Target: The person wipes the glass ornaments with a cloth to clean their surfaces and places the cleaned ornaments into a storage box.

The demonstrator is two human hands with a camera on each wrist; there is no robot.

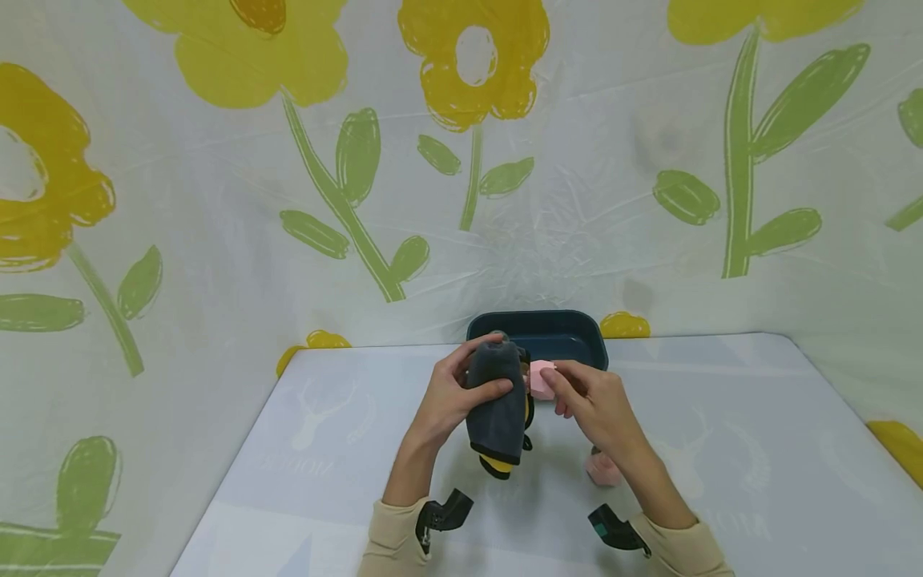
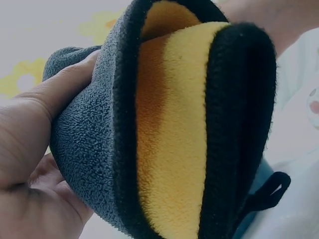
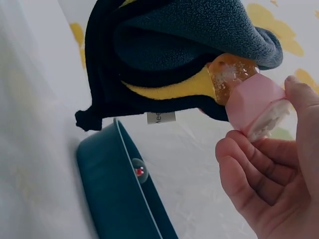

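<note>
My left hand (image 1: 449,398) grips a folded microfiber cloth (image 1: 496,409), dark grey outside and yellow inside with black edging. In the left wrist view the cloth (image 2: 174,124) hangs in loose folds with its yellow side showing. My right hand (image 1: 602,407) pinches the pink faceted base of a small snow globe (image 1: 542,380). In the right wrist view the clear dome of the snow globe (image 3: 232,72) lies against the cloth's yellow side, with part of it covered by the folds. The base's pale underside faces my right palm.
A dark teal bin (image 1: 537,344) stands at the table's back edge behind my hands. A clear ball with a red bit inside (image 3: 139,171) shows in it. Another pink-based object (image 1: 604,469) sits on the white table (image 1: 324,449) below my right wrist. A flowered sheet hangs behind.
</note>
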